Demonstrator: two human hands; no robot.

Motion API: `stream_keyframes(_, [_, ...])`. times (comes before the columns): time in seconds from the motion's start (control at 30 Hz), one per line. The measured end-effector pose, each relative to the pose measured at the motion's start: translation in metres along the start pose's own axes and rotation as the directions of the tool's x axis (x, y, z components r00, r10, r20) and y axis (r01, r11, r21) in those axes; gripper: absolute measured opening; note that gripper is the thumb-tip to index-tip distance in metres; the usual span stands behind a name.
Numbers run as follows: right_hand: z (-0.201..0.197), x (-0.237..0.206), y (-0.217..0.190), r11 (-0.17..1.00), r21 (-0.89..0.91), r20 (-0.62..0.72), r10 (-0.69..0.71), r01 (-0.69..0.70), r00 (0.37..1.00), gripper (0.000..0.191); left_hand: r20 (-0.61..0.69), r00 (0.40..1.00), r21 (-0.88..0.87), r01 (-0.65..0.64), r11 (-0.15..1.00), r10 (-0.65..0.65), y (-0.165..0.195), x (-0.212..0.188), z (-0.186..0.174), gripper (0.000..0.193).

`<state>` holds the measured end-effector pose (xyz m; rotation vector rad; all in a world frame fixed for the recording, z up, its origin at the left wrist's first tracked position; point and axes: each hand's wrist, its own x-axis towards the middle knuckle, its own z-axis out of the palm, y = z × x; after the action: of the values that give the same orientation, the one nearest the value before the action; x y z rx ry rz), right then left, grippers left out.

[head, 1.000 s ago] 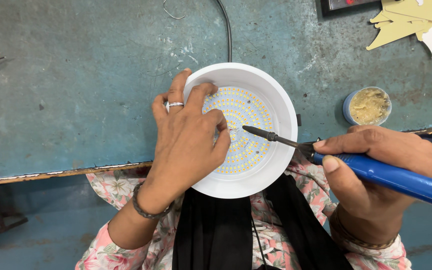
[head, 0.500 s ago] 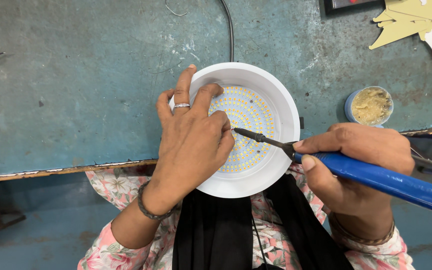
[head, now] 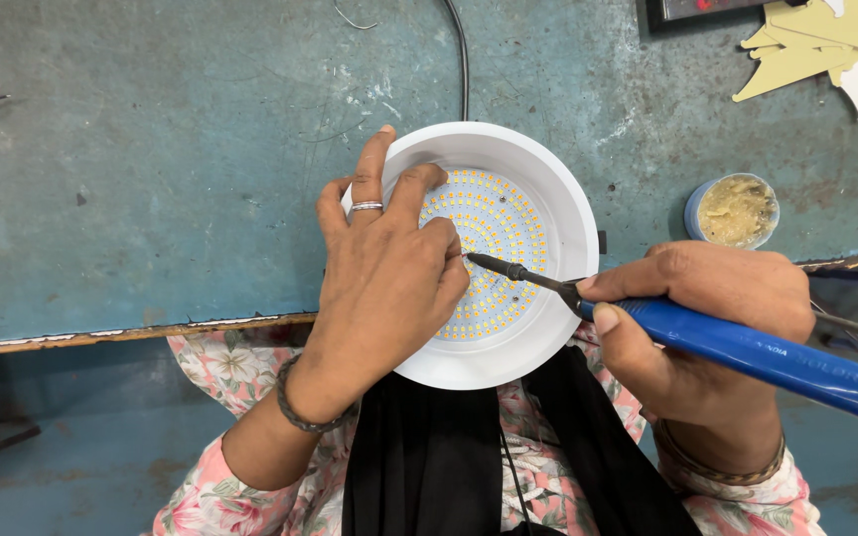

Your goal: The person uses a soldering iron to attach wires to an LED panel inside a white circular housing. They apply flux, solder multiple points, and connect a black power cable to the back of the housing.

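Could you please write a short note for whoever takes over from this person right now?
Left hand lies flat on the round white LED light, steadying it at the table's near edge.
Right hand grips the blue soldering iron; its tip sits on the LED board by the left fingertips.
Small pot of paste stands to the right.
Whether the joint is finished cannot be seen.

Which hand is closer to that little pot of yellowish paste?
Right. The right hand, holding the blue soldering iron, sits just below the paste pot. The left hand rests on the white round lamp, well across from it.
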<state>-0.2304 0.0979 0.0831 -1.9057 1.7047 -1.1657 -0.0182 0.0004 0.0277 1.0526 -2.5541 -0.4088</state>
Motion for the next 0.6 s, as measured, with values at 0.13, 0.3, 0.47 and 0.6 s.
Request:
stream_keyframes(0.13, [-0.001, -0.003, -0.002, 1.000, -0.002, -0.002, 0.017, -0.017, 1.000, 0.013, 0.007, 1.000, -0.015, 0.000, 1.000, 0.000, -0.001, 0.000, -0.002, 0.014])
stream_keyframes(0.3, [-0.003, -0.010, -0.006, 0.994, 0.083, -0.108, 0.080, -0.072, 0.991, 0.019, 0.023, 1.000, -0.033, 0.006, 0.999, -0.006, -0.002, -0.001, -0.003, 0.014])
stream_keyframes(0.47, [-0.003, -0.008, -0.001, 0.998, 0.066, -0.092, 0.027, -0.021, 0.995, 0.022, 0.012, 1.000, -0.021, 0.006, 1.000, -0.005, -0.002, -0.001, 0.000, 0.014])
stream_keyframes(0.6, [-0.002, -0.005, 0.000, 0.999, 0.038, -0.053, 0.039, -0.037, 0.998, 0.019, -0.009, 1.000, 0.002, 0.011, 1.000, -0.011, -0.001, -0.002, 0.001, 0.014])
